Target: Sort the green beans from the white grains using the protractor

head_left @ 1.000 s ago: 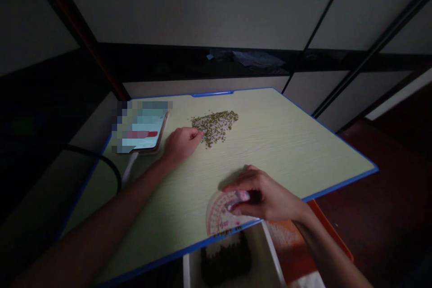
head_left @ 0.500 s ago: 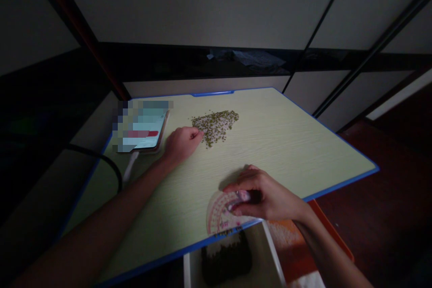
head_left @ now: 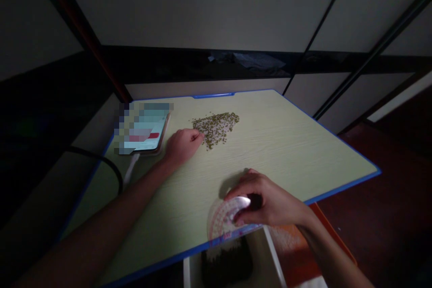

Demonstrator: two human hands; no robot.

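On the pale table (head_left: 286, 144) lies a spread of small greenish beans (head_left: 218, 128). My left hand (head_left: 184, 146) rests at the near left edge of the beans, its fingers curled closed; whatever they hold, if anything, is hidden. At the table's front edge my right hand (head_left: 261, 198) grips a clear protractor (head_left: 219, 218) with reddish markings, between thumb and fingers. The protractor's straight side lies along the blue edge. Just below it, a white-walled drawer or box (head_left: 275, 256) holds a dark heap (head_left: 227, 263), probably more beans.
A phone or tablet (head_left: 148, 130) with a lit screen lies at the table's left, with a white cable (head_left: 131, 167) plugged in. Below the table on the right is an orange tray-like thing (head_left: 320, 220). Cabinet panels (head_left: 202, 9) stand behind the table.
The beans at the table's front edge by the protractor are gone from there. My right hand and the protractor have shifted slightly toward me. My left hand has stayed put.
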